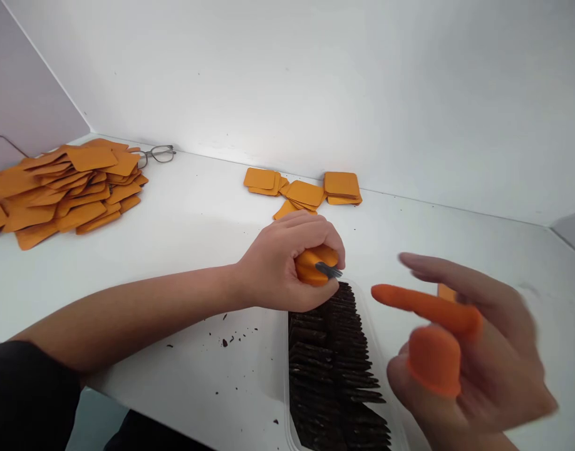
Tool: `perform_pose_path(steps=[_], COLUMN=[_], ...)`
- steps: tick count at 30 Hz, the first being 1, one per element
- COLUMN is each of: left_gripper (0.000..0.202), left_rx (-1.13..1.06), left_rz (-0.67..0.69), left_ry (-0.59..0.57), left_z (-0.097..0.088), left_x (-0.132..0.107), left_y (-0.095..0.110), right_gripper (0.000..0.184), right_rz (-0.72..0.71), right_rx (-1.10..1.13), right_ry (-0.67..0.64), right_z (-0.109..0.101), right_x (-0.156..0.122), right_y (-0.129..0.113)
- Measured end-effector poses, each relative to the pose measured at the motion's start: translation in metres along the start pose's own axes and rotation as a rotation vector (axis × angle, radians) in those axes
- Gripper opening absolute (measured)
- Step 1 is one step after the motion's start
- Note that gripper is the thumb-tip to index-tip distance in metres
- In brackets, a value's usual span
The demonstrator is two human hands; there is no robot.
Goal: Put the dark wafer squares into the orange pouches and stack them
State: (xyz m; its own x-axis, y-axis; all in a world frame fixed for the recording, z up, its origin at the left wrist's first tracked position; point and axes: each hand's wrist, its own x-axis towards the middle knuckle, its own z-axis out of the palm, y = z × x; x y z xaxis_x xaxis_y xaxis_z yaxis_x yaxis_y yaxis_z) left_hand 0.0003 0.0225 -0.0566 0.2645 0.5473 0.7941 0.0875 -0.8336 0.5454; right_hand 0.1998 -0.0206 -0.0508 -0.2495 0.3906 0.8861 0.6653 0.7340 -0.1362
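My left hand (287, 266) is curled over the far end of a clear plastic tray (286, 351). It wears orange finger cots and pinches a small dark flat piece (329, 270). The tray holds a dense row of dark brown flat pieces (337, 369) standing on edge. My right hand (461, 351) hovers above the tray's right side, fingers spread and blurred by motion. Orange cots cover its thumb and index finger, and nothing is in it.
A large heap of orange rounded-square pads (57, 188) lies at the far left of the white table (188, 213). A smaller group of orange pads (306, 190) sits by the back wall. Eyeglasses (156, 154) rest behind the heap. Dark crumbs (228, 338) speckle the table left of the tray.
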Motion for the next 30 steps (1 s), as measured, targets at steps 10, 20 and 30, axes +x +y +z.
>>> perform_pose_path(steps=[10,20,30], left_gripper=[0.016,0.028,0.017], left_rx=[-0.218,-0.219,-0.261], left_rz=[0.101,0.168,0.26], left_ry=[0.077,-0.005,0.037], left_z=[0.004,0.006,0.012], left_x=[0.003,0.002,0.002], left_y=[0.003,0.008,0.009], right_gripper=[0.023,0.019,0.031], right_rz=[0.04,-0.13,-0.079], right_rx=[0.137,0.07,0.16], right_ry=[-0.674,-0.752,-0.739], right_z=[0.011,0.005,0.004], right_x=[-0.004,0.006,0.011], right_y=[0.021,0.0,0.001])
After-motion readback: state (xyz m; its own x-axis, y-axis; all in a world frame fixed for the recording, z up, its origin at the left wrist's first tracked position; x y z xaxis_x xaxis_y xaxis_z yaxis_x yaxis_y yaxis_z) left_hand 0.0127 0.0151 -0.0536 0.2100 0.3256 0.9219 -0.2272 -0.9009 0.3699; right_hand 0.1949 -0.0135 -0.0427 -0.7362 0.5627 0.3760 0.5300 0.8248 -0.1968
